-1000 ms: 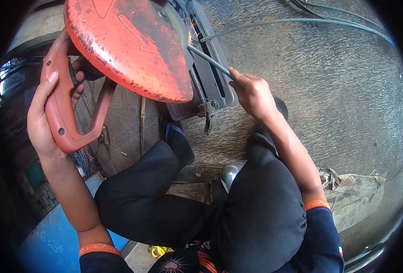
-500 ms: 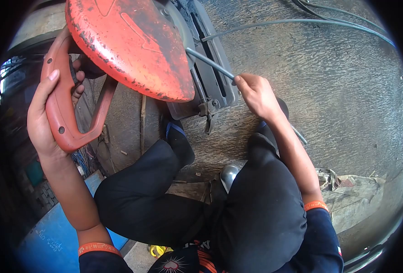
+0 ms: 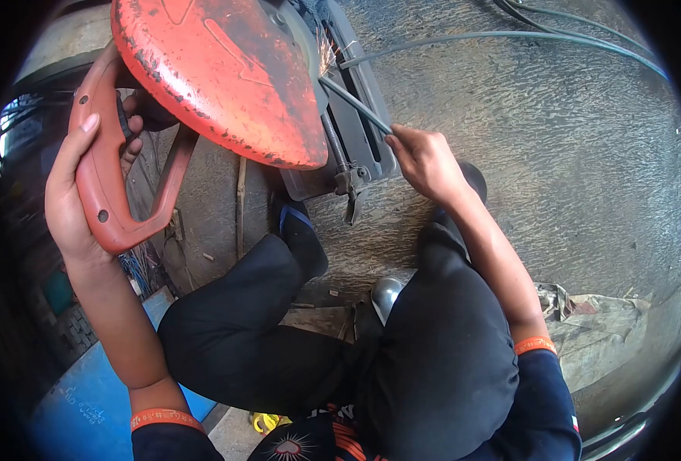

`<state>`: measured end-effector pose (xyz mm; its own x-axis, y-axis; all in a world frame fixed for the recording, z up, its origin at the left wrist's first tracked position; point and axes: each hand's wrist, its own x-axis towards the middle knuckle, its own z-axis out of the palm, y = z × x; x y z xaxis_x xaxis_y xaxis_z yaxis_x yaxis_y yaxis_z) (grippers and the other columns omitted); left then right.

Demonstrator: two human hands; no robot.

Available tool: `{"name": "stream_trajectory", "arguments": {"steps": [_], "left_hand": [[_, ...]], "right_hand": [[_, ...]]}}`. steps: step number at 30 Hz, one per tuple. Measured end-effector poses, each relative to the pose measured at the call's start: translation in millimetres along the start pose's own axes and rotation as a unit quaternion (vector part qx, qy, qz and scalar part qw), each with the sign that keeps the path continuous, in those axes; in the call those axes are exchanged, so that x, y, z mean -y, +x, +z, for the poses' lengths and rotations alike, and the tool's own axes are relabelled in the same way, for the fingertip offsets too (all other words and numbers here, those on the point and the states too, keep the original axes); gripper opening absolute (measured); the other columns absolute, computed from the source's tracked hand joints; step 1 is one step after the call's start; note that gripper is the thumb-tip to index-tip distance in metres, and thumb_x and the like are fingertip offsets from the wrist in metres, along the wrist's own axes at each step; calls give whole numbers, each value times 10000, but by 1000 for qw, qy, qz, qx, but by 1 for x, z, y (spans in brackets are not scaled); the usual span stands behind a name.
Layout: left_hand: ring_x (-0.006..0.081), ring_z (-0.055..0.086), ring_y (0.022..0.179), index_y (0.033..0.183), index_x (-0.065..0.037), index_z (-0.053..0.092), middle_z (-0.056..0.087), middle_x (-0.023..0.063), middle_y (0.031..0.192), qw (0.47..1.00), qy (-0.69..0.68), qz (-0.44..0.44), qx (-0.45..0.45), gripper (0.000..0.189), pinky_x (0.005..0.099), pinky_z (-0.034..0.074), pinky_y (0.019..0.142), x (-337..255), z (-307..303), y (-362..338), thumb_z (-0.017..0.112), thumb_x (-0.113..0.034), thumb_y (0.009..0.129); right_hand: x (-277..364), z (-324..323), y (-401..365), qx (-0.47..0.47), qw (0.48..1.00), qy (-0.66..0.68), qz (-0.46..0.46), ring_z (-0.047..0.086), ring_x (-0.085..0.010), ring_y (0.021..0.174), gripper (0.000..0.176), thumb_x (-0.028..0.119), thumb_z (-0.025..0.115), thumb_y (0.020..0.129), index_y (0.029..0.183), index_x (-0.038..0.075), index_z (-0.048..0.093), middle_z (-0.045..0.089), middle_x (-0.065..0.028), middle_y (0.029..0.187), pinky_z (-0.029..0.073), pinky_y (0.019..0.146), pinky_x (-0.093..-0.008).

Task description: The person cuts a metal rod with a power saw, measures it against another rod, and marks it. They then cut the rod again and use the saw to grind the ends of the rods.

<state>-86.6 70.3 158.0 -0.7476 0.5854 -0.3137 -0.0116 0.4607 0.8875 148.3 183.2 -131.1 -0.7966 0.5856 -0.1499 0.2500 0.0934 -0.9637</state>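
Observation:
My left hand (image 3: pixel 75 188) is wrapped round the red handle (image 3: pixel 98 173) of a cut-off saw, its fingers at the dark trigger. The saw's scuffed red blade guard (image 3: pixel 225 84) covers most of the cutting disc (image 3: pixel 300 38). In my right hand (image 3: pixel 429 161) is a thin grey metal rod (image 3: pixel 356 106), pinched between thumb and fingers. Its far end meets the disc beside the guard, and small sparks (image 3: pixel 326 58) fly up there. Below the disc lies the saw's grey base (image 3: pixel 371 146) with a threaded vise screw (image 3: pixel 334 142).
A cable (image 3: pixel 463 36) runs from the saw toward the upper right. A blue panel (image 3: pixel 87 407) lies at lower left, near a yellow object (image 3: pixel 267 422). Crumpled cloth (image 3: pixel 594 323) is on the floor at right. My knees (image 3: pixel 440 346) are bent below the saw.
Sparks now show at the disc, where none showed before. My right hand has shifted slightly left with the rod. My left hand keeps its hold on the handle.

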Motion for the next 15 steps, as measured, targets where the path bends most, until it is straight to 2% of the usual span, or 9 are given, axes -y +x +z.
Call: {"name": "stream_trajectory", "arguments": {"steps": [2,4,8,14,15], "left_hand": [[188,605,990,1322,65,448,605,166,1161,1000,-1,0,-4,504,306,467,876,0,1,-1,550,-219,919],[190,606,993,1319,66,450,605,168,1161,1000,1,1,-8,501,306,467,875,0,1,0,550,-217,919],[192,605,996,1318,68,451,606,169,1160,1000,2,1,-2,499,308,466,875,0,1,0,547,-216,920],[197,602,1004,1321,68,448,603,170,1165,1000,1,4,4,499,312,461,878,0,1,0,540,-216,921],[197,602,1002,1322,68,447,602,170,1166,1000,1,5,4,500,313,461,878,0,1,0,540,-216,921]], "right_hand": [[-2,0,0,-10,1000,2,-9,586,-421,633,160,135,580,910,885,-18,618,557,-241,647,468,583,-430],[-8,2,0,-28,999,-7,-33,585,-378,622,232,133,623,897,1063,-29,639,575,-236,702,466,595,-392],[-15,6,1,-44,997,-6,-61,597,-381,654,256,107,645,872,1092,-24,637,590,-225,743,471,605,-398],[-20,9,1,-77,985,-97,-123,592,-360,632,326,78,645,848,1168,21,622,576,-174,733,470,572,-417],[-19,8,-1,-82,976,-151,-134,585,-343,610,341,82,636,851,1189,37,613,562,-153,720,472,551,-417]]}}
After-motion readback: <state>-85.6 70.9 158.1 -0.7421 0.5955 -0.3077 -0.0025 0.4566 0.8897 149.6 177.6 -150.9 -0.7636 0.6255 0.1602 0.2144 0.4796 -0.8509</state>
